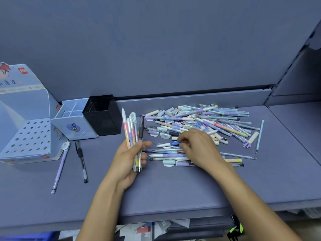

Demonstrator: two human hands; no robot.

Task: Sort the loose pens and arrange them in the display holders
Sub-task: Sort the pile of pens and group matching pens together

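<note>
As the head view looks down on the grey-blue shelf [173, 188], the right hand [196, 146] rests on the near edge of the heap of loose pens [217, 122], fingers curled, and its fingertips [185, 145] seem to pinch the blue band of a white-and-blue pen [167, 144]. That pen lies flat among other pastel pens, a slim white barrel with a blue middle section. Its long axis runs roughly from 9 to 3 o'clock, the pointed white end reaching out of the hand toward 9 o'clock. Near that tip, at 9 o'clock of the right hand, the left hand [132, 159] wraps thumb and fingers round a bundle of pens [133, 133] held upright, ends fanning toward 12 o'clock. The right hand is the nearer one and the left is full, so the pick looks to be the right's. Joining the bundle would likely need a short carry toward 9 o'clock and about a quarter turn to match the upright pens. The holders stand at 10 o'clock of the left hand: a black mesh cup [102, 115], a pale blue divided holder [74, 119] touching it, and a perforated display stand [29, 136] farthest out. A lilac pen [60, 164] and a black gel pen [81, 159] lie before them.
</note>
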